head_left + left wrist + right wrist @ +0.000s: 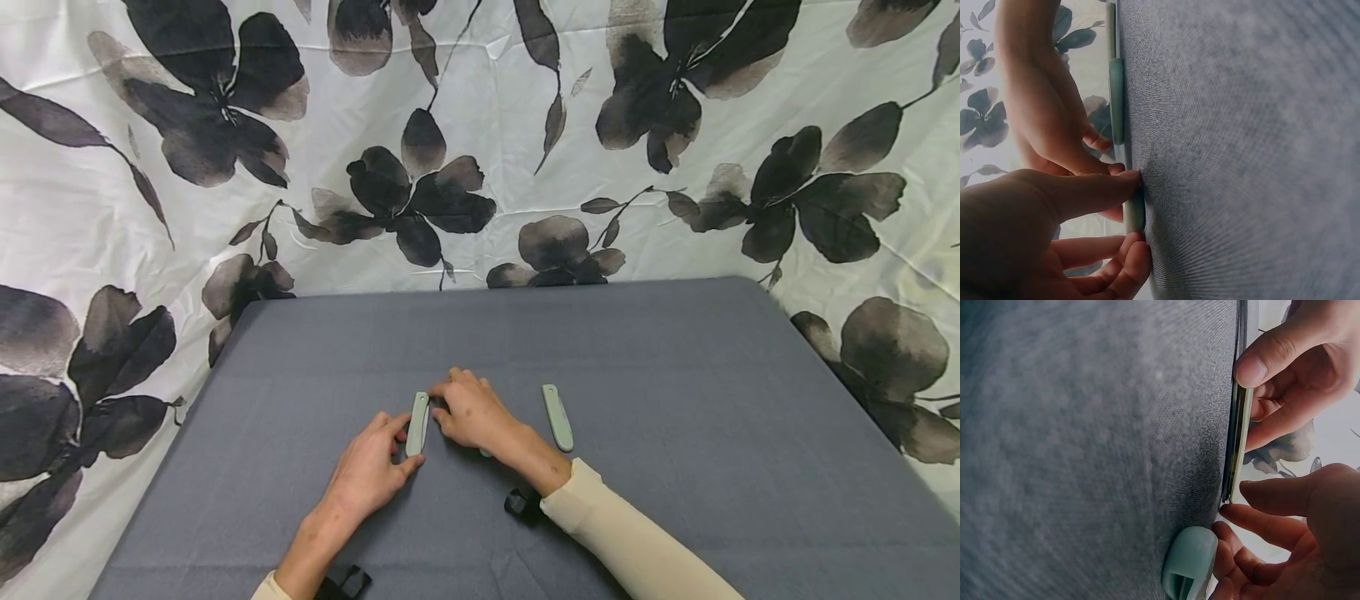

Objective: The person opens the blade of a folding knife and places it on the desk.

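A pale green folding knife [416, 427] lies upright in the head view, slightly left of the table's middle. My left hand [369, 468] holds it, thumb at its near end and fingers along its left side. My right hand [472, 412] reaches over from the right, its index fingertip right at the knife's far end and its thumb beside the edge. A second folding knife [1190, 562] lies beneath my right hand, mostly hidden in the head view. Farther right rests a third folding knife [557, 418], untouched.
A grey cloth covers the table [675, 367]. Behind and beside it hangs a white curtain [525, 167] with dark flowers. Black straps [522, 506] sit at both wrists, below cream sleeves.
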A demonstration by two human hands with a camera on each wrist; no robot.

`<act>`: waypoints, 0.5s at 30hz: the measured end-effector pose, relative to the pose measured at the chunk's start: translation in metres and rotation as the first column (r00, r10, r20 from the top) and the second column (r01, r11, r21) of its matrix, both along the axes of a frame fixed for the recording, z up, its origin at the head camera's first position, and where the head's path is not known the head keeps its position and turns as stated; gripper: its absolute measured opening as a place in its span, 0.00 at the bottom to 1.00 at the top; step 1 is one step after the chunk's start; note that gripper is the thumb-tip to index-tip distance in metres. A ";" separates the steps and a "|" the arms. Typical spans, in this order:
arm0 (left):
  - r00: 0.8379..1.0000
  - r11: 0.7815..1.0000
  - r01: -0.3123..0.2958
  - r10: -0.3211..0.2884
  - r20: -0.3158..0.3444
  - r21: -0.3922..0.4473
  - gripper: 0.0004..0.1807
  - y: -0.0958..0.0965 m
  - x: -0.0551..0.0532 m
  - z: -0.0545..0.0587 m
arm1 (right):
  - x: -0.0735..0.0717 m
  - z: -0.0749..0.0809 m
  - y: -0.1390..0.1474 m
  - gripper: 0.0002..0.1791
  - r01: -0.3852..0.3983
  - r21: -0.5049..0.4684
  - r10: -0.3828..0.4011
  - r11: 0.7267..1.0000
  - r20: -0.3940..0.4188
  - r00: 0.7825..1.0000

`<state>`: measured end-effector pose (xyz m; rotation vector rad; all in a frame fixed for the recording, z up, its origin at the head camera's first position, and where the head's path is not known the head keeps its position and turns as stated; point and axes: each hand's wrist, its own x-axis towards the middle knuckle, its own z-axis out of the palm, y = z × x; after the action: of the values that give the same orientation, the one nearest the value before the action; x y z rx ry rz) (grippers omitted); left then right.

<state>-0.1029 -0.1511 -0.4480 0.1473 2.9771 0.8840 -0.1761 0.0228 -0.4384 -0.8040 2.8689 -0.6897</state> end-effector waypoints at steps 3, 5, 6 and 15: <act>1.000 1.000 -0.001 0.001 -0.003 0.014 0.35 0.000 0.000 0.000 | 0.000 0.000 0.000 0.18 0.001 -0.015 0.000 1.000 0.013 1.000; 1.000 1.000 -0.002 0.002 -0.017 0.024 0.34 0.000 0.000 0.000 | -0.001 0.001 0.000 0.18 0.005 -0.036 -0.004 0.999 0.022 1.000; 1.000 1.000 -0.002 0.003 -0.027 0.030 0.34 0.000 0.000 0.000 | -0.001 0.001 0.000 0.18 0.008 -0.050 -0.007 0.999 0.028 1.000; 0.989 0.997 -0.003 0.014 -0.150 0.080 0.35 0.000 -0.005 0.002 | -0.005 0.004 0.000 0.20 0.075 -0.299 -0.017 0.951 0.193 0.981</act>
<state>-0.1075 -0.1514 -0.4465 0.2127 3.0827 1.0375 -0.1807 0.0224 -0.4349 -0.6611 2.6536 -1.1701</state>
